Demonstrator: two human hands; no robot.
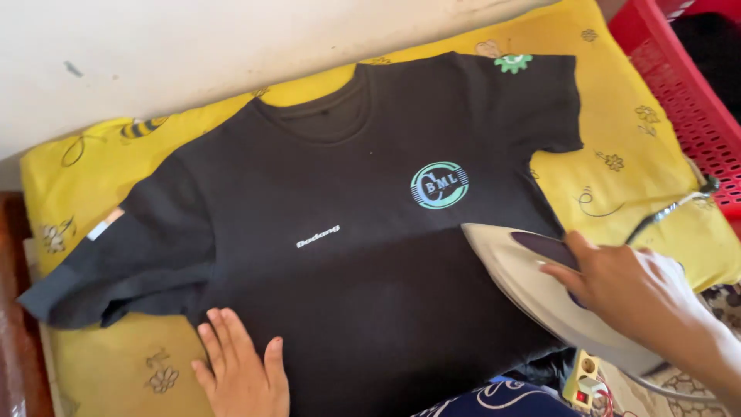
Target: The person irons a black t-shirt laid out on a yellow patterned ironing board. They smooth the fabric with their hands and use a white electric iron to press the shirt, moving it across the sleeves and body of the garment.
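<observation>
At the far left a strip of dark brown wooden edge (11, 309) borders a yellow padded cloth (633, 147) printed with flowers and bees; this cloth covers the work surface below a pale wall (193, 46). On the cloth lies one black T-shirt (340, 185), spread flat with its front up; its long axis runs from the neckline, which points away toward the wall, down to the hem near the person; its two short sleeves reach out to the left and to the upper right; a round teal emblem (439, 185) sits on the chest and a small white mark (318, 236) lies lower, toward the middle.

The left hand (241, 369) rests palm down at the shirt's lower left, fingers spread flat, partly on the black fabric and partly on the yellow cloth; it pinches nothing. To the right, one pale electric iron (540, 289) sits on the shirt's right side, below the emblem; its pointed tip aims left and slightly away, toward the emblem, and its long axis slants down to the lower right. The right hand (637, 293) is wrapped over the iron's dark handle, fingers curled around it; the iron lies under and ahead of this hand. A cord (664, 212) trails off to the right; one red plastic basket (687, 100) stands at the upper right corner; a small power strip (583, 378) shows at the bottom right.
</observation>
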